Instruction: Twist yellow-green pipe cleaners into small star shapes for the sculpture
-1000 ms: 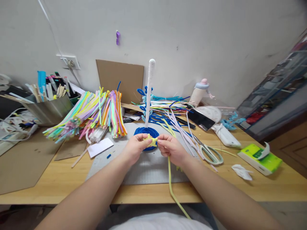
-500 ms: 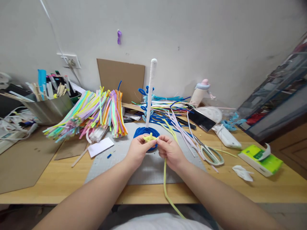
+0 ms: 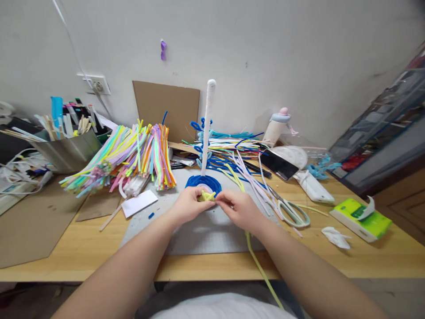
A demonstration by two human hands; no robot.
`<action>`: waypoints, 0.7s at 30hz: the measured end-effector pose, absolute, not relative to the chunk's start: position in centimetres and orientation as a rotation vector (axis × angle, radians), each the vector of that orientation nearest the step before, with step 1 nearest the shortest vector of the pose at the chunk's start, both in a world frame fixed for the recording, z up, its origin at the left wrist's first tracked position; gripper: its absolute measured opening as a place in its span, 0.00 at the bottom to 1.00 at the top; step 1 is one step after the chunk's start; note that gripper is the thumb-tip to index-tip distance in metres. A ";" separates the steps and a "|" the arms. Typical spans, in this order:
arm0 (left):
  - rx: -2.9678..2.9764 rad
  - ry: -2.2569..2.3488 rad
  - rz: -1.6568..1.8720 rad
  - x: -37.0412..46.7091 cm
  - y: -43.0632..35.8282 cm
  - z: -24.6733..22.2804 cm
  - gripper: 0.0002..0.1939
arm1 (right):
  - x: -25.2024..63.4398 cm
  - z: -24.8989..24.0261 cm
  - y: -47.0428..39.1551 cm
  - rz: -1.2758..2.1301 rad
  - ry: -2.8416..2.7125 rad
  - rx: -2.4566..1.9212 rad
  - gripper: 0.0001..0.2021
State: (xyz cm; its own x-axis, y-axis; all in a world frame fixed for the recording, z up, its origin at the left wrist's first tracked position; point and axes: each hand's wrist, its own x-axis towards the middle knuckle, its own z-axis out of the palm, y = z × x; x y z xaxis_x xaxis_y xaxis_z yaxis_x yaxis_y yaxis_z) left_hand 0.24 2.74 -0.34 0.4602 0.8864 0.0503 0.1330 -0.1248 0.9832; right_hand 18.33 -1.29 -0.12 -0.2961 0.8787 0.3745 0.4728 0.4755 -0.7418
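Note:
My left hand (image 3: 186,206) is closed in a pinch on a small yellow pipe-cleaner shape (image 3: 207,196) with pointed, star-like corners. Close beside it, the fingertips of my right hand (image 3: 241,211) are pinched together at the right end of the yellow shape. From under the right hand a long yellow pipe-cleaner strand (image 3: 260,265) hangs past the table edge toward my lap. Just behind the hands lies a round blue coiled base (image 3: 194,180), partly covered by them. A white wrapped post (image 3: 207,124) rises from it, with blue loops (image 3: 196,126) alongside.
A grey cutting mat (image 3: 199,241) lies beneath my hands. Bundled colourful pipe cleaners (image 3: 126,155) and a metal pen holder (image 3: 71,153) stand left. Scissors (image 3: 294,215), loose lilac strips (image 3: 254,184), a phone (image 3: 279,165) and a green tissue pack (image 3: 361,219) lie right.
My right hand has shifted slightly right and turned, and the hanging yellow strand has swung to the right. The yellow shape has dropped slightly and tilted in my left hand.

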 end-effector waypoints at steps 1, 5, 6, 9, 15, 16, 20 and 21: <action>1.537 0.862 0.763 0.1 2.9 -0.2 0.11 | 18.4 0.0 -1.1 0.768 -1.863 -1.100 0.05; 1.320 0.623 0.665 0.1 2.8 0.4 0.11 | 18.1 0.3 -0.7 1.208 -1.501 -1.006 0.08; 1.263 0.579 0.679 0.2 2.7 0.5 0.11 | 17.9 0.3 -0.7 1.272 -1.443 -0.984 0.09; 1.100 0.521 0.714 0.6 2.3 0.6 0.13 | 17.6 0.1 -0.7 1.355 -1.354 -0.914 0.10; 0.922 0.564 0.839 1.3 2.0 0.1 0.13 | 16.7 -0.6 -0.9 1.169 -1.274 -0.972 0.07; 0.909 0.582 0.871 1.4 2.1 0.0 0.13 | 16.5 -0.7 -0.9 1.122 -1.275 -0.987 0.07; 0.909 0.577 1.005 1.9 2.1 -0.8 0.13 | 16.1 -1.1 -0.9 1.098 -1.239 -1.022 0.09; 0.928 0.565 1.035 2.0 2.1 -1.0 0.14 | 16.1 -1.2 -0.9 1.122 -1.213 -1.029 0.10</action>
